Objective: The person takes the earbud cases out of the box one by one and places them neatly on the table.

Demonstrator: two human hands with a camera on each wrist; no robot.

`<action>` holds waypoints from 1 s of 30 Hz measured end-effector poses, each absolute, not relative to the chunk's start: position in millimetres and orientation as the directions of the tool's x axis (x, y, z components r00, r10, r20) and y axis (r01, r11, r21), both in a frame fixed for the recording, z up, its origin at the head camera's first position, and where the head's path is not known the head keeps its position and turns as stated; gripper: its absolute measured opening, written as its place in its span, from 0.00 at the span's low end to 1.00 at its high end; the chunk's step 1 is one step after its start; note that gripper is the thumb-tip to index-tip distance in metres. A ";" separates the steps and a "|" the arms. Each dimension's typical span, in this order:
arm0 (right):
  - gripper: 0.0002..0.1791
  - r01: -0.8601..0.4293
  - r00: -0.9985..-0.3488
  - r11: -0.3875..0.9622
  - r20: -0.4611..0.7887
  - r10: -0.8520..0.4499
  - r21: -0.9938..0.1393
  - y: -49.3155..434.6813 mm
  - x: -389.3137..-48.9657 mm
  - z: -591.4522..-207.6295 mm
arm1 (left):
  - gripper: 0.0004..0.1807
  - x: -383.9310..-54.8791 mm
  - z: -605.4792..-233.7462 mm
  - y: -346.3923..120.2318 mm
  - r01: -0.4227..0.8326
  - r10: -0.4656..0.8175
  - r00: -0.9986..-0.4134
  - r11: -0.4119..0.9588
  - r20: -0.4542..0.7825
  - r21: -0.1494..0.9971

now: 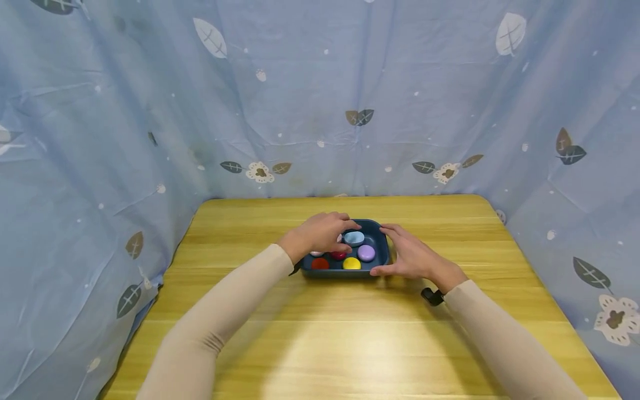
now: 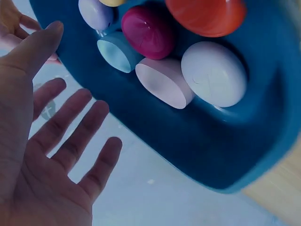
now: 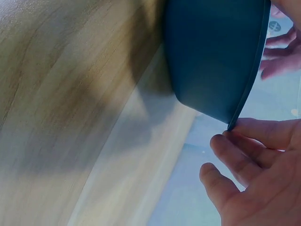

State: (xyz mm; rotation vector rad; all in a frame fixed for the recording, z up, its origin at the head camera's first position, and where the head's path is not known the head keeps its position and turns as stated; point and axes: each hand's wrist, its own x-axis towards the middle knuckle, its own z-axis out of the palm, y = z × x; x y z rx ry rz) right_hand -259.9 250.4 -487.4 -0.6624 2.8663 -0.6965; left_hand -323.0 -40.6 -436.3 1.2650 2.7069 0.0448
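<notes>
A dark blue tray (image 1: 340, 274) sits toward the back of the table, holding several coloured half-egg pieces. Inside it are a purple piece (image 1: 366, 253), a yellow one (image 1: 352, 264), an orange-red one (image 1: 320, 264) and a magenta one (image 2: 148, 33). A light blue half (image 1: 354, 239) and a pale pink half (image 2: 162, 82) stand tipped, beside a rounded white piece (image 2: 214, 73). My left hand (image 1: 325, 231) hovers over the tray's left part, fingers spread and holding nothing. With thumb and fingertips at two corners, my right hand (image 1: 412, 256) grips the tray's right end.
The wooden table (image 1: 345, 344) extends in front of the tray and to both sides. A blue patterned curtain (image 1: 310, 100) hangs close behind the table and along its sides. A black camera mount (image 1: 431, 296) is at my right wrist.
</notes>
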 end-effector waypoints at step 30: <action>0.73 -0.368 -0.905 0.800 -0.015 -0.426 -0.474 250.4 -261.0 -488.6 | 0.30 -352.5 -462.8 -3.1 0.746 0.755 -0.601 0.648 -0.262 0.153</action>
